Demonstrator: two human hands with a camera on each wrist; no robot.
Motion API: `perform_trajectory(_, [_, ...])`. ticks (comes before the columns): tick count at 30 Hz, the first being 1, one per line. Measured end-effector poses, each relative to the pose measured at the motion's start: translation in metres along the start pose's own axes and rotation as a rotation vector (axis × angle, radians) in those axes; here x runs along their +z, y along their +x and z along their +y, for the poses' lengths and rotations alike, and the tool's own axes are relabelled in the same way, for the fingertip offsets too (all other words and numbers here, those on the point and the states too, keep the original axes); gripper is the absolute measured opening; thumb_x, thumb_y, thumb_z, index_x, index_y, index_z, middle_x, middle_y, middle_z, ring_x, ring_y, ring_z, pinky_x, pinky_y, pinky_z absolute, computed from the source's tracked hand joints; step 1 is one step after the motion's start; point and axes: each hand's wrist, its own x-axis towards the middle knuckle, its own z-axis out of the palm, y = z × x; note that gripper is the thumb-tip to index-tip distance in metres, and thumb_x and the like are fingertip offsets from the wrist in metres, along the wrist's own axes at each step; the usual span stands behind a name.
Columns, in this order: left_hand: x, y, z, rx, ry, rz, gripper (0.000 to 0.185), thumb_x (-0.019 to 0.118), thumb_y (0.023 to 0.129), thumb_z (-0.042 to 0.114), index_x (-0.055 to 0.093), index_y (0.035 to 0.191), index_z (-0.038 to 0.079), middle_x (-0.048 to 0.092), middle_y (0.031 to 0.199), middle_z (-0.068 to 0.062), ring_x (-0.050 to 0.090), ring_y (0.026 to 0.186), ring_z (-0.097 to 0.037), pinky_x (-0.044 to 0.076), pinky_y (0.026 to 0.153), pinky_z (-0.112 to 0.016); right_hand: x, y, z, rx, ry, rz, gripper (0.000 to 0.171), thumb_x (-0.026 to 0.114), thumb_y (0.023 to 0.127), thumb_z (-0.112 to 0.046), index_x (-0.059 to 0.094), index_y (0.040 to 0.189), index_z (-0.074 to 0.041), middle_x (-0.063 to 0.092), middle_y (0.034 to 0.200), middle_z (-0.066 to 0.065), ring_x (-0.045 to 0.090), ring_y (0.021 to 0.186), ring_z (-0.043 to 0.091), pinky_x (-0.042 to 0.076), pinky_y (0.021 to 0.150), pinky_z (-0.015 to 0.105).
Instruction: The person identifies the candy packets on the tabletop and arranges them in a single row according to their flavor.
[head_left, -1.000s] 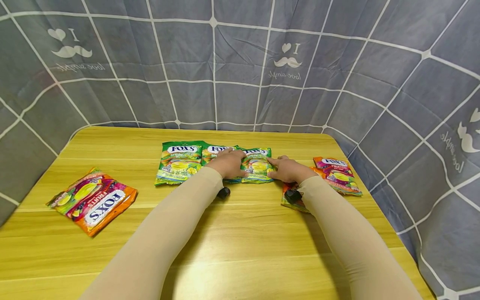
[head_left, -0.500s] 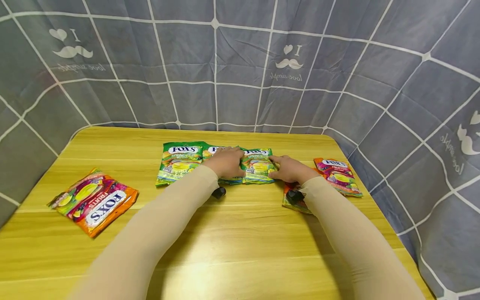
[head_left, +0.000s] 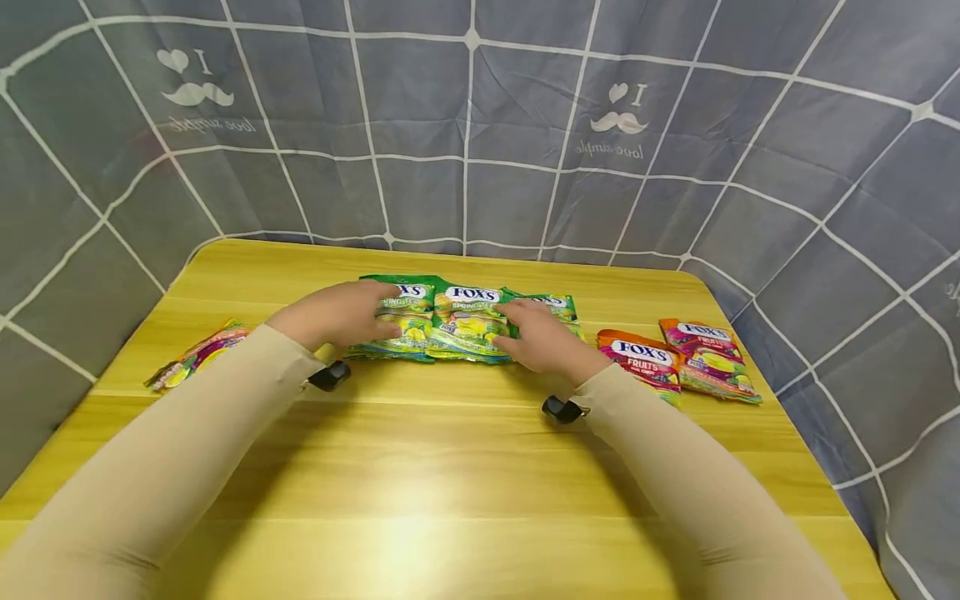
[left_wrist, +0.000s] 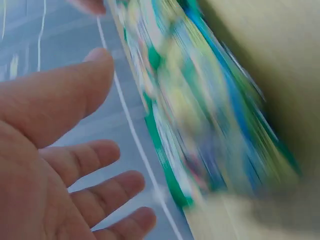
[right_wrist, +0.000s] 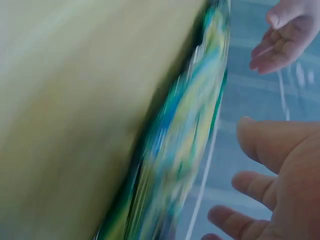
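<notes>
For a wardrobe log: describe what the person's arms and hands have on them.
Both arms wear snug, plain beige sleeves with no print, reaching to the wrists; see the left sleeve and right sleeve. The left hand and right hand are bare: no gloves, and no rings visible. A small black device sits under each wrist: the left one, the right one. No cables show.

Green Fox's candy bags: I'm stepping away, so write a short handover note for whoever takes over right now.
Left hand: open, flat on the leftmost green Fox's bag.
Right hand: open, over the rightmost green bag; the middle green bag lies between the hands.
Done: three green bags lie in an overlapping row at the table's far edge.
Left: two orange Fox's Fruits bags right, one left, untouched.
</notes>
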Motion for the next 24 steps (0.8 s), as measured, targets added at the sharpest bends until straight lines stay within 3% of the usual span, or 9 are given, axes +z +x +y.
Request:
perform_trajectory(3, [-0.002, -0.033, -0.037, -0.068, -0.008, 0.021, 0.08, 0.066, 0.104, 0.043, 0.034, 0.162, 0.0, 0.036, 0.165, -0.031, 0.045, 0.145, -0.051, 0.036, 0.12, -0.066, 0.013, 0.009, -0.03, -0.08, 0.024, -0.013, 0.062, 0.062, 0.107, -0.035, 0.043, 0.162, -0.012, 0.042, 0.166, 0.014, 0.03, 0.158, 0.038, 0.027, 0.129, 0.057])
perform_trajectory(4, [-0.002, -0.044, -0.05, -0.092, -0.005, 0.034, 0.08, 0.066, 0.103, 0.044, 0.036, 0.161, -0.002, 0.038, 0.163, -0.032, 0.038, 0.15, -0.053, 0.032, 0.122, -0.067, 0.017, 0.012, -0.04, -0.108, 0.029, -0.017, 0.061, 0.062, 0.108, -0.035, 0.044, 0.161, -0.012, 0.043, 0.166, 0.013, 0.031, 0.158, 0.038, 0.027, 0.129, 0.056])
perform_trajectory(8, [0.004, -0.084, -0.096, -0.182, -0.044, 0.056, 0.082, 0.07, 0.1, 0.042, 0.038, 0.157, -0.007, 0.046, 0.154, -0.037, 0.048, 0.14, -0.055, 0.037, 0.117, -0.07, 0.031, 0.023, -0.077, -0.197, 0.048, -0.047, 0.06, 0.061, 0.108, -0.036, 0.044, 0.161, -0.013, 0.043, 0.166, 0.01, 0.03, 0.159, 0.034, 0.029, 0.13, 0.051])
perform_trajectory(11, [0.009, -0.106, -0.119, -0.208, -0.053, 0.067, 0.084, 0.073, 0.099, 0.041, 0.04, 0.153, -0.013, 0.049, 0.148, -0.041, 0.052, 0.134, -0.056, 0.04, 0.114, -0.07, 0.037, 0.028, -0.1, -0.248, 0.039, -0.07, 0.059, 0.06, 0.109, -0.036, 0.045, 0.161, -0.013, 0.044, 0.166, 0.01, 0.029, 0.16, 0.032, 0.027, 0.131, 0.049])
perform_trajectory(15, [0.015, -0.126, -0.139, -0.237, -0.071, 0.04, 0.09, 0.076, 0.096, 0.043, 0.038, 0.15, -0.018, 0.056, 0.138, -0.041, 0.059, 0.12, -0.051, 0.045, 0.109, -0.067, 0.045, 0.036, -0.127, -0.298, 0.038, -0.085, 0.057, 0.06, 0.109, -0.037, 0.047, 0.16, -0.015, 0.045, 0.165, 0.009, 0.031, 0.159, 0.03, 0.027, 0.131, 0.046])
perform_trajectory(19, [0.021, -0.139, -0.148, -0.262, -0.156, -0.025, 0.101, 0.077, 0.095, 0.047, 0.028, 0.157, -0.016, 0.061, 0.124, -0.031, 0.062, 0.098, -0.036, 0.051, 0.093, -0.051, 0.055, 0.045, -0.152, -0.337, 0.035, -0.096, 0.056, 0.06, 0.108, -0.037, 0.049, 0.158, -0.015, 0.047, 0.163, 0.008, 0.034, 0.158, 0.03, 0.029, 0.13, 0.043])
perform_trajectory(21, [0.024, -0.143, -0.151, -0.25, -0.175, -0.018, 0.102, 0.078, 0.094, 0.047, 0.027, 0.159, -0.013, 0.061, 0.124, -0.029, 0.061, 0.097, -0.033, 0.05, 0.091, -0.048, 0.061, 0.05, -0.165, -0.352, 0.028, -0.106, 0.054, 0.06, 0.108, -0.036, 0.051, 0.157, -0.014, 0.049, 0.163, 0.008, 0.036, 0.157, 0.029, 0.03, 0.13, 0.042])
perform_trajectory(24, [0.029, -0.148, -0.152, -0.236, -0.159, 0.024, 0.1, 0.08, 0.091, 0.048, 0.034, 0.159, -0.008, 0.059, 0.131, -0.032, 0.059, 0.105, -0.037, 0.05, 0.098, -0.055, 0.072, 0.056, -0.184, -0.383, 0.009, -0.118, 0.054, 0.06, 0.108, -0.037, 0.052, 0.156, -0.014, 0.051, 0.16, 0.007, 0.041, 0.154, 0.028, 0.034, 0.128, 0.04])
